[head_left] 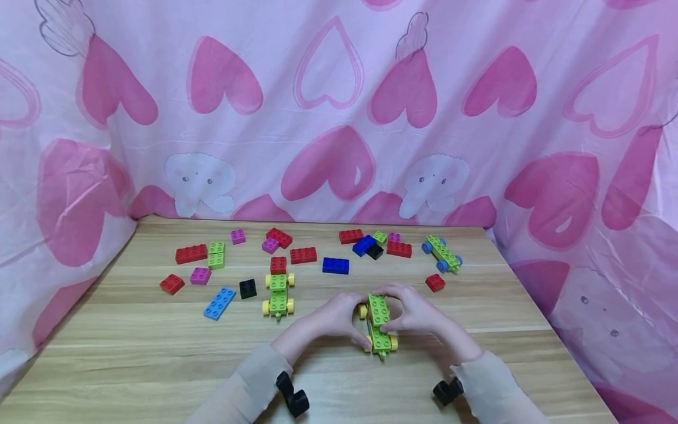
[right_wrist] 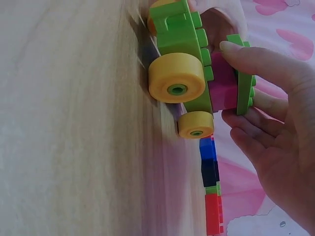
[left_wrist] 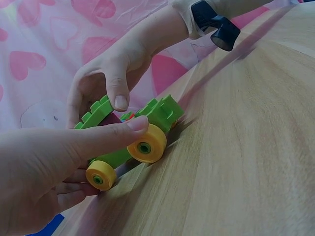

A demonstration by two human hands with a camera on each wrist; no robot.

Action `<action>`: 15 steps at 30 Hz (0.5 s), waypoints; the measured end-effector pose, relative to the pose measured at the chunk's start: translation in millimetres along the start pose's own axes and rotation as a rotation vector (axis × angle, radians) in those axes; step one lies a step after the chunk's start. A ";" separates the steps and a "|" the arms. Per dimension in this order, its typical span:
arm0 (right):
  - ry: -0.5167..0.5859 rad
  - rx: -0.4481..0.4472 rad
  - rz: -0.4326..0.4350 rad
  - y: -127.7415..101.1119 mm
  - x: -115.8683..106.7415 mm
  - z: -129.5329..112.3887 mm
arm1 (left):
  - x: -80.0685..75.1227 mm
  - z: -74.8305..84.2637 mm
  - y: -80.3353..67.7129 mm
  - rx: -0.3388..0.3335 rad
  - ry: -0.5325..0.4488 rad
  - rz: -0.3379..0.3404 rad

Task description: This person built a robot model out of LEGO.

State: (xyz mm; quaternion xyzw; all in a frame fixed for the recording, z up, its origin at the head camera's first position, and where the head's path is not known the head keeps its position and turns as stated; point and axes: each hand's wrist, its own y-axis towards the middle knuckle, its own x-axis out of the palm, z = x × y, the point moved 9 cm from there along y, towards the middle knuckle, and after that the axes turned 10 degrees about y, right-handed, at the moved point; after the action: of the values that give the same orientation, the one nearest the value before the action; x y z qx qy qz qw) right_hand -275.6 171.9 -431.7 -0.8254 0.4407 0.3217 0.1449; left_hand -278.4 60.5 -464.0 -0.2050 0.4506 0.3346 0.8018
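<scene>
Now both hands [head_left: 381,318] pinching green plate [head_left: 378,308] onto wheeled car [head_left: 382,340]

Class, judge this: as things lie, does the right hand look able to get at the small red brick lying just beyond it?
Probably yes: the red brick lies alone on bare table just past the right hand, but that hand now holds the green wheeled car.

Both hands, left hand [head_left: 331,318] and right hand [head_left: 418,314], are bare. Pale beige ribbed sleeves [head_left: 249,383] cover the forearms, and a black camera mount [head_left: 292,396] is strapped at each wrist.
</scene>
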 end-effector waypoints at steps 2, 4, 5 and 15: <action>-0.004 0.007 0.002 0.4 0.0 -0.5 | -0.3 -0.5 -0.1 0.001 0.003 0.004; -0.003 0.010 -0.001 1.3 0.3 -0.7 | -0.5 -0.8 -0.3 0.000 0.006 0.007; 0.002 0.013 -0.004 1.6 0.3 -0.6 | -0.7 -0.8 -0.3 0.001 0.008 0.008; -0.017 0.027 -0.030 3.2 0.6 0.3 | -1.0 1.3 -0.6 -0.004 0.003 0.004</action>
State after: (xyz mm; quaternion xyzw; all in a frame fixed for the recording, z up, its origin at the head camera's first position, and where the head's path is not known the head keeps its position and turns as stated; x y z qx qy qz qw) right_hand -278.1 169.9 -432.2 -0.8269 0.4316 0.3206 0.1647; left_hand -277.6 60.5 -462.4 -0.2061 0.4517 0.3366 0.8001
